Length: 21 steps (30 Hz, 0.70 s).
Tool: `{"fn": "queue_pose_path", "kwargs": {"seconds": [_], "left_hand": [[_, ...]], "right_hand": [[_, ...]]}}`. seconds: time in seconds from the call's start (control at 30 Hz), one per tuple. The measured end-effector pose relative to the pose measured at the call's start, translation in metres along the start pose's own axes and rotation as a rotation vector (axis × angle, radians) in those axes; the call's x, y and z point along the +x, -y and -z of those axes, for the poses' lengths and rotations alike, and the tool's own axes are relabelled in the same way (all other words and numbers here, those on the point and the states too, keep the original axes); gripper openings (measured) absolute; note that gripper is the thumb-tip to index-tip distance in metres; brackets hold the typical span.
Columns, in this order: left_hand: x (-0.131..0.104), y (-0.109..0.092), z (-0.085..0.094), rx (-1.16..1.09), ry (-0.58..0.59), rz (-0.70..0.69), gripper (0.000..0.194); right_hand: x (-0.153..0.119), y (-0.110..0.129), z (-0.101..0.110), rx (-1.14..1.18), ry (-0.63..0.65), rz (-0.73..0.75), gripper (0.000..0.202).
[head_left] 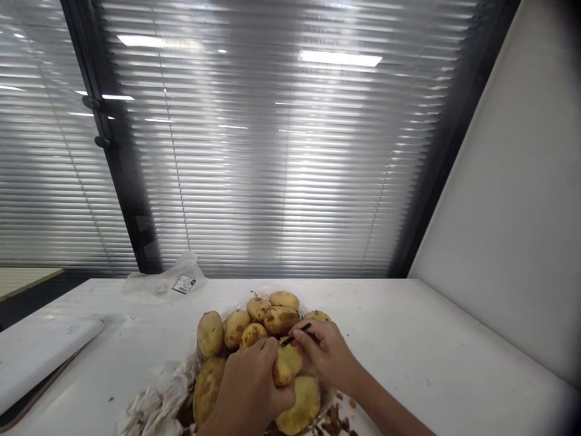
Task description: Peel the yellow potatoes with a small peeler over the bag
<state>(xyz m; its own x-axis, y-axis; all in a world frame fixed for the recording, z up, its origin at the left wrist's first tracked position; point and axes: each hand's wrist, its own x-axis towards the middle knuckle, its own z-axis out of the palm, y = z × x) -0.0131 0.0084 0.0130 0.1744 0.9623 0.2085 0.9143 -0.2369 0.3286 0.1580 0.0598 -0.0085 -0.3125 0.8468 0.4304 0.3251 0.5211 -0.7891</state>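
Observation:
Low in the head view, my left hand (254, 384) is closed around a partly peeled potato (284, 370), its yellow flesh showing. My right hand (324, 351) pinches a small black tool (296, 335), whose tip is close to the top of that potato. What kind of tool it is cannot be made out. Just below the held potato lies a pale yellow, peeled-looking potato (302, 407). Several unpeeled potatoes (210, 334) with brown patches are heaped behind and to the left of my hands.
Crumpled white tissue or plastic (157, 402) lies left of the heap. Brown peelings (333, 422) are scattered at the front. A clear bag with a label (172, 280) rests at the table's back edge. A white flat object (49, 357) is at left. Blinds hang behind the table.

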Motion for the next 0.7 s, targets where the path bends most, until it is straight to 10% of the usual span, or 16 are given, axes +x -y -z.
{"fn": "queue_pose_path", "kwargs": {"seconds": [0.7], "left_hand": [[0.0009,-0.0021,0.0017,0.012,0.004,0.009,0.008]], "right_hand": [[-0.0005,0.0017,0.0006,-0.109,-0.103,0.017,0.031]]}}
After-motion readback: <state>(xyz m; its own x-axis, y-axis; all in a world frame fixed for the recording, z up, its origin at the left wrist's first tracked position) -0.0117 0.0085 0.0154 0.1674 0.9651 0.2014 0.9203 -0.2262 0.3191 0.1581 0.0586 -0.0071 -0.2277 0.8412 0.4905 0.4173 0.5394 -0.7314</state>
